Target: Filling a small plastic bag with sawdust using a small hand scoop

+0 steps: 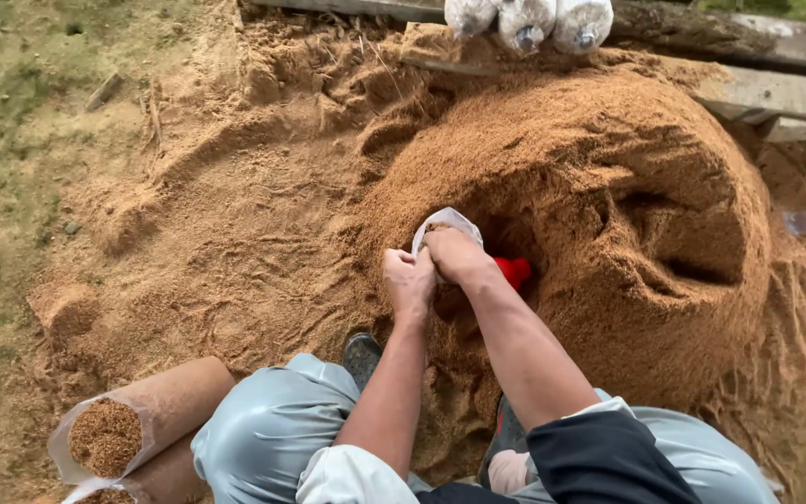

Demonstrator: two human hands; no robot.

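— How far along is the bagging?
— Two filled sawdust bags (132,425) lie behind the left hand (409,283). Both it and the right hand (452,254) grip a clear plastic bag (442,224), barely filled, at the sawdust heap (590,224).

Outdoor daylight, patchy grass ground (11,103), weathered wooden planks (757,65) along the back.

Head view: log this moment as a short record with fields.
setting: outdoor ground with a large sawdust heap
left hand: holds the edge of a clear plastic bag
right hand: on the bag's mouth, beside a red object half hidden in sawdust
filled bags: two open sawdust-packed bags lying at lower left; three tied bags on a wooden plank at the top
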